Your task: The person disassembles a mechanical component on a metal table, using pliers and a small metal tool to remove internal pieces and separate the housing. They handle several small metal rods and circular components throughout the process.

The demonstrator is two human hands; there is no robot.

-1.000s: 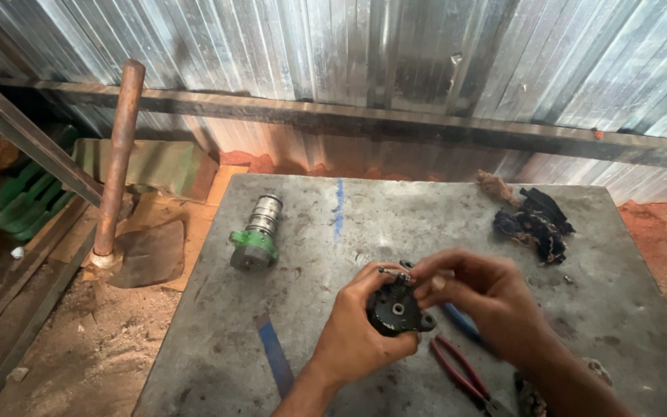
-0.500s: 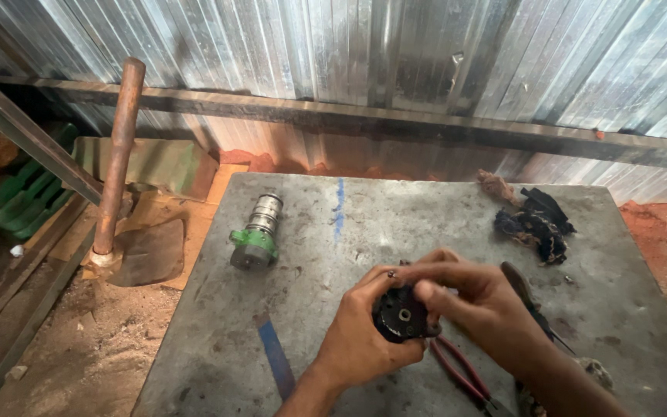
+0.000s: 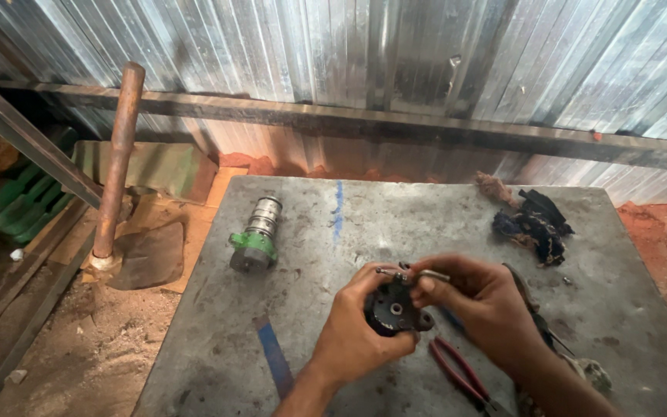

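The red-handled pliers (image 3: 463, 376) lie closest to the person, on the grey metal worktop (image 3: 604, 309), just below and to the right of the black round part (image 3: 392, 309). This black part is the centre of the work; it is held above the worktop, a little in front of the middle.

The left hand (image 3: 353, 336) comes from below, and its fingers are clenched around the left side and the bottom of the black round part, so the part faces up to the person. The right hand (image 3: 486, 305) is just beside it on the right. Its fingers pinch a thin bent metal tool (image 3: 414, 272), which lies across the upper edge of the black part. I cannot tell if the tip of the tool sits inside a hole.

A blue mark (image 3: 274, 359) is painted on the worktop to the lower left of the black part. Farther, to the upper left of it, a green and silver cylinder part (image 3: 255, 235) lies on its side. To the upper right of the black part, well apart, a dark crumpled rag (image 3: 533, 222) rests near the far edge.

Beyond the worktop, far left of the black part, a rusty pipe (image 3: 117, 158) stands on the sandy floor. A corrugated metal wall (image 3: 333, 54) closes the back.
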